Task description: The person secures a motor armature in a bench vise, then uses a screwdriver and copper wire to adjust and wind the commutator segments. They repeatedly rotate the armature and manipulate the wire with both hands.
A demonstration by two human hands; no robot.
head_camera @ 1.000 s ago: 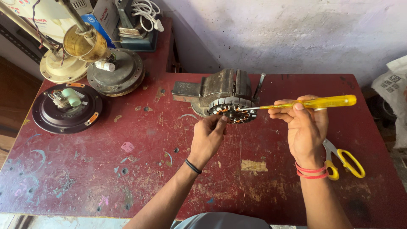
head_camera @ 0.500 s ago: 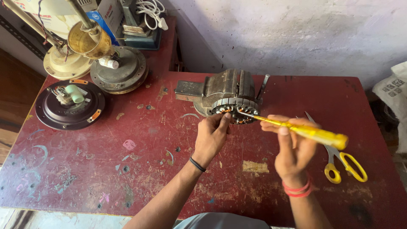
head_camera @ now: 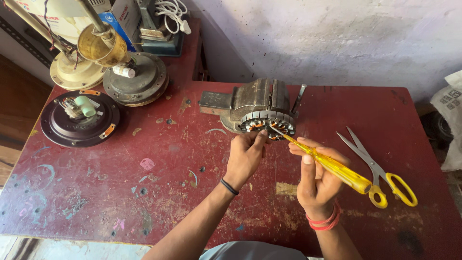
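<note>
A round motor stator (head_camera: pixel 267 122) with copper windings is clamped in a grey bench vise (head_camera: pixel 255 98) at the back middle of the red table (head_camera: pixel 144 192). My right hand (head_camera: pixel 315 180) grips a yellow-handled screwdriver (head_camera: pixel 332 166); its tip touches the stator's front face. My left hand (head_camera: pixel 246 154) is pinched at the stator's lower front edge, beside the tip. What the fingers pinch is too small to tell.
Yellow-handled scissors (head_camera: pixel 380 171) lie open to the right of my right hand. A dark round fan cover (head_camera: pixel 79 118) with a green part sits at the left, two more fan bases (head_camera: pixel 137 79) behind it. A white wall stands behind the table.
The screwdriver swung from level, handle out to the right, to a slant with the handle down near me and the tip on the stator. The left hand stayed at the stator.
</note>
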